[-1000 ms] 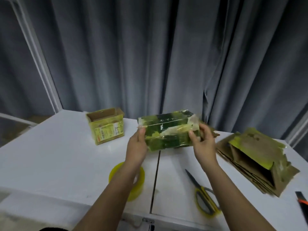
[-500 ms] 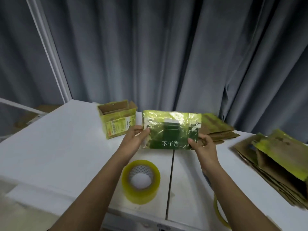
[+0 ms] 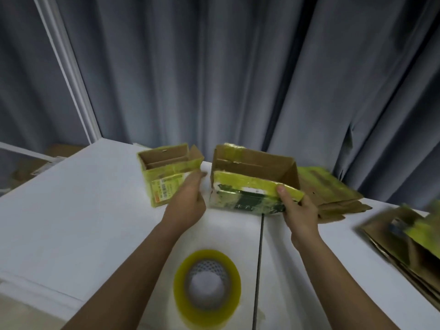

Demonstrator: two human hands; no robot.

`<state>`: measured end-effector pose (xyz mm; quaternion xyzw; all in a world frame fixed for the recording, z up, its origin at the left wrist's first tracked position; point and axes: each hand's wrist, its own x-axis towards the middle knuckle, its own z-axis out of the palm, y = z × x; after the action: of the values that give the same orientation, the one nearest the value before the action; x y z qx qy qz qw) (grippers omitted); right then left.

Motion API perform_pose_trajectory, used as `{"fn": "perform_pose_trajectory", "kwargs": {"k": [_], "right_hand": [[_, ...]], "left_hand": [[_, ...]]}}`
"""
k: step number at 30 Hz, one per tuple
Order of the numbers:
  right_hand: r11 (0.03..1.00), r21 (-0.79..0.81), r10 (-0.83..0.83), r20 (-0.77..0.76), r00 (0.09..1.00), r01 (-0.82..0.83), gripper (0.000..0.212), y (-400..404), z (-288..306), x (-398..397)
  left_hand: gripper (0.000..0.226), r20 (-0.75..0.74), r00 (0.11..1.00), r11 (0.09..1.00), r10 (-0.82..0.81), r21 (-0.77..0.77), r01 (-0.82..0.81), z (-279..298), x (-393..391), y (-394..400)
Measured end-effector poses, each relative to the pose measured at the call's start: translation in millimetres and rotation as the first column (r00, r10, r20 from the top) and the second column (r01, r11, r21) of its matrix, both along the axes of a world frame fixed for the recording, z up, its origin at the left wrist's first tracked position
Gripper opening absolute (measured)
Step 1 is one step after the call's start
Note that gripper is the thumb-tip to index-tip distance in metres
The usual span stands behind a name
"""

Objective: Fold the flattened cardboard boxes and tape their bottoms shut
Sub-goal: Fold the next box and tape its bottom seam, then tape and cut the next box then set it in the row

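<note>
Right hand [image 3: 298, 210] pinches the open box's [image 3: 252, 186] near right corner, thumb over the rim; left hand [image 3: 188, 201], fingers relaxed, sits between it and the smaller box [image 3: 166, 173].

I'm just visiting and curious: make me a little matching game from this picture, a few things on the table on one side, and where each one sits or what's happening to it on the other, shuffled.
Things:
1. tape roll
2. larger open box
3. smaller open box
4. flattened boxes

Places or states:
A. stacked flat behind the right hand
B. gripped at its near corner by the right hand
C. standing open-topped, just beyond the left hand
D. lying flat at the table's near edge, between the forearms

Pairs: 1-D, 2-B, 3-C, 4-A
</note>
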<state>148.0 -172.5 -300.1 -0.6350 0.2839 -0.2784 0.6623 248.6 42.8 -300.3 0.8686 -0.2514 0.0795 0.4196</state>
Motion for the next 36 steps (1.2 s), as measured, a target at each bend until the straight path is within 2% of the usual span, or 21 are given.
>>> {"fn": "perform_pose_trajectory", "kwargs": {"k": [2, 4, 6, 8, 13, 14, 16, 17, 20, 22, 24, 26, 28, 30, 32, 33, 34, 35, 36], "right_hand": [[0.999, -0.008, -0.032, 0.020, 0.999, 0.032, 0.033, -3, 2, 11], [0.999, -0.021, -0.034, 0.034, 0.999, 0.035, 0.025, -4, 4, 22], [0.999, -0.025, -0.026, 0.035, 0.999, 0.027, 0.022, -6, 2, 36], [1.000, -0.001, -0.017, 0.024, 1.000, 0.017, 0.022, -2, -1, 51], [1.000, -0.003, -0.008, -0.040, 0.999, 0.008, 0.025, 12, -19, 89], [1.000, -0.014, 0.000, -0.047, 0.999, -0.001, 0.034, 17, -23, 97], [1.000, -0.016, -0.002, -0.068, 0.998, 0.001, 0.066, 28, -30, 110], [1.000, -0.008, 0.000, -0.081, 0.997, 0.000, 0.073, 33, -32, 116], [1.000, 0.010, 0.001, -0.095, 0.996, -0.001, 0.057, 46, -37, 128], [0.999, -0.009, 0.032, -0.096, 0.995, -0.033, 0.060, 53, -42, 129], [0.992, -0.001, 0.126, -0.095, 0.987, -0.127, 0.082, 57, -42, 127], [0.968, -0.009, 0.247, -0.164, 0.955, -0.252, 0.104, 56, -38, 120], [0.947, -0.105, 0.272, -0.237, 0.933, -0.303, 0.101, 49, -32, 107], [0.936, -0.263, 0.181, -0.214, 0.960, -0.235, 0.088, 32, -32, 87], [0.846, -0.518, 0.047, -0.166, 0.985, -0.128, 0.064, 4, -36, 64], [0.739, -0.661, -0.027, -0.221, 0.975, -0.130, 0.059, -14, -38, 53], [0.622, -0.761, -0.124, -0.328, 0.936, -0.184, 0.061, -33, -40, 44], [0.527, -0.800, -0.241, -0.463, 0.853, -0.285, 0.068, -52, -43, 35], [0.473, -0.787, -0.335, -0.577, 0.745, -0.396, 0.075, -69, -47, 28]], "left_hand": [[0.059, 0.283, 0.945, 0.947, 0.165, 0.220, -0.232, 1, 24, 3], [0.058, 0.477, 0.836, 0.779, 0.272, 0.401, -0.482, 4, 48, 7], [0.050, 0.447, 0.848, 0.665, 0.284, 0.545, -0.510, 9, 63, 12], [0.044, 0.364, 0.889, 0.650, 0.279, 0.610, -0.454, 7, 73, 19], [0.034, 0.405, 0.859, 0.654, 0.312, 0.564, -0.504, 7, 93, 48], [0.033, 0.403, 0.854, 0.647, 0.329, 0.563, -0.514, 6, 98, 56], [0.033, 0.391, 0.846, 0.646, 0.363, 0.549, -0.531, 3, 107, 68], [0.033, 0.388, 0.841, 0.652, 0.378, 0.534, -0.539, 1, 110, 73], [0.036, 0.347, 0.848, 0.675, 0.401, 0.514, -0.530, -3, 119, 82], [0.038, 0.329, 0.863, 0.708, 0.383, 0.495, -0.503, -3, 125, 84], [0.045, 0.320, 0.877, 0.763, 0.359, 0.441, -0.473, -3, 128, 84], [0.058, 0.338, 0.878, 0.815, 0.340, 0.360, -0.454, -3, 126, 82], [0.064, 0.387, 0.861, 0.841, 0.331, 0.292, -0.455, -2, 117, 73], [0.065, 0.416, 0.857, 0.883, 0.303, 0.217, -0.417, 3, 101, 55], [0.063, 0.416, 0.879, 0.937, 0.233, 0.144, -0.317, 10, 80, 29], [0.061, 0.406, 0.895, 0.958, 0.186, 0.128, -0.257, 12, 69, 14], [0.058, 0.386, 0.912, 0.972, 0.137, 0.123, -0.198, 14, 57, -2], [0.055, 0.354, 0.931, 0.983, 0.091, 0.116, -0.141, 14, 46, -17], [0.053, 0.311, 0.949, 0.991, 0.045, 0.108, -0.082, 14, 35, -32]]}}
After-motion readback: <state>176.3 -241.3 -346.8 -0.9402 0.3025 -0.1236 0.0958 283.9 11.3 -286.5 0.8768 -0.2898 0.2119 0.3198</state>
